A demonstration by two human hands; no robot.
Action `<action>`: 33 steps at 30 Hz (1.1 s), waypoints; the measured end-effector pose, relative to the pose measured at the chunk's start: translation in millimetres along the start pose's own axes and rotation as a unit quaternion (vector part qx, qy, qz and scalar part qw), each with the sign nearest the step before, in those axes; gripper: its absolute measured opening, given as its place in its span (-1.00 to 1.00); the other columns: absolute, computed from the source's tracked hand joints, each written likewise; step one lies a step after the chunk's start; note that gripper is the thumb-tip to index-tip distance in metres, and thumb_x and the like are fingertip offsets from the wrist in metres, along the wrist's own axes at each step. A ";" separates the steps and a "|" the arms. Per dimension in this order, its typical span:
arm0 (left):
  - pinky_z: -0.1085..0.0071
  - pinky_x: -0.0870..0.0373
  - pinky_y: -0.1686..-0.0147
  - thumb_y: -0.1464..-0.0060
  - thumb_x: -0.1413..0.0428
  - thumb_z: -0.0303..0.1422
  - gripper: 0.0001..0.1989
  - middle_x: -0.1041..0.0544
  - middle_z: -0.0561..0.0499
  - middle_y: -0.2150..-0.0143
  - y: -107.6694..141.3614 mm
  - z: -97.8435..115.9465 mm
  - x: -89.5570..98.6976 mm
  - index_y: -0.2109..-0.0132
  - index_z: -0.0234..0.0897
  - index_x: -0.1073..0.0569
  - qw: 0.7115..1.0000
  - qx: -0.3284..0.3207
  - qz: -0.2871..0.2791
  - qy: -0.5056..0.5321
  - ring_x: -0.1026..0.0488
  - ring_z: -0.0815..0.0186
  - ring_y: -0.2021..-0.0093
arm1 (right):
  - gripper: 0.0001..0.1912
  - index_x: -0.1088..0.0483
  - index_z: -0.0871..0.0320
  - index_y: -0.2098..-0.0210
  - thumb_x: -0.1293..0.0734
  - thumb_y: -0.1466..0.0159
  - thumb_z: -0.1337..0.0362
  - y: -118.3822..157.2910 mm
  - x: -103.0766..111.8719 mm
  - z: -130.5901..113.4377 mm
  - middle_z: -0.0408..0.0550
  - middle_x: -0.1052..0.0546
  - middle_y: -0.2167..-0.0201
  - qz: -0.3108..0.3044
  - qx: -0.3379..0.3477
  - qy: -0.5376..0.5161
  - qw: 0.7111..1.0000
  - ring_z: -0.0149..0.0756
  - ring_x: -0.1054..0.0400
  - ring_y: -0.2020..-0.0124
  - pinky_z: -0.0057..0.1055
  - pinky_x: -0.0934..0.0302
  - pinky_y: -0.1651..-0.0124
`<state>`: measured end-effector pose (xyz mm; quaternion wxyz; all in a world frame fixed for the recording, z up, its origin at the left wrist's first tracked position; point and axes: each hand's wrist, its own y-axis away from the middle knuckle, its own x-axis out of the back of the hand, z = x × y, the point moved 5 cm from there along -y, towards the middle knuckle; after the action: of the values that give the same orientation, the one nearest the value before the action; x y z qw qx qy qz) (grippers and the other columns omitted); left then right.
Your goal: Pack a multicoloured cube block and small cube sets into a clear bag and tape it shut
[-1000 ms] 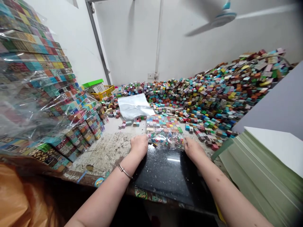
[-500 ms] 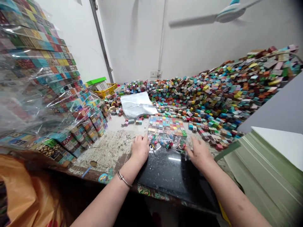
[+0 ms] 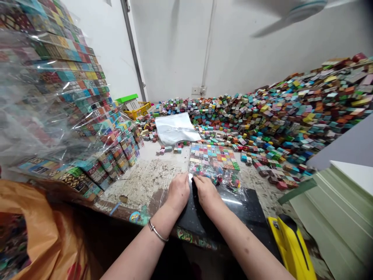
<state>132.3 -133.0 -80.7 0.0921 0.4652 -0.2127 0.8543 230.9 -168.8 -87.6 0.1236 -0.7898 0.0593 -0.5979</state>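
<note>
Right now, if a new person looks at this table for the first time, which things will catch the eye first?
Probably the huge heap of small coloured blocks, spread across the back and rising to the right. Next, the tall block stack under shiny clear plastic on the left. In the middle, the left hand and right hand are close together at the near side of a clear pack of blocks.

Clear bag of colorful blocks [image 3: 214,157], flat
</note>
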 end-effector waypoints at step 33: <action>0.25 -0.35 0.06 -0.16 0.12 -0.50 -0.63 -0.50 -0.16 0.13 11.2 5.6 -2.2 -0.09 -0.40 -0.32 0.997 -0.068 0.038 -0.006 -0.41 0.20 0.12 | -0.52 -0.20 0.08 -0.16 -0.10 -0.25 0.39 20.5 11.5 -9.4 -0.19 -0.10 -0.25 -0.027 -0.029 0.117 0.992 0.04 -0.01 -0.18 -0.06 -0.13 -0.03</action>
<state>133.8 -145.5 -83.0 0.0894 0.4547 -0.2883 0.8379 226.2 -192.5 -80.0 0.0772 -0.7193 0.0693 -0.6870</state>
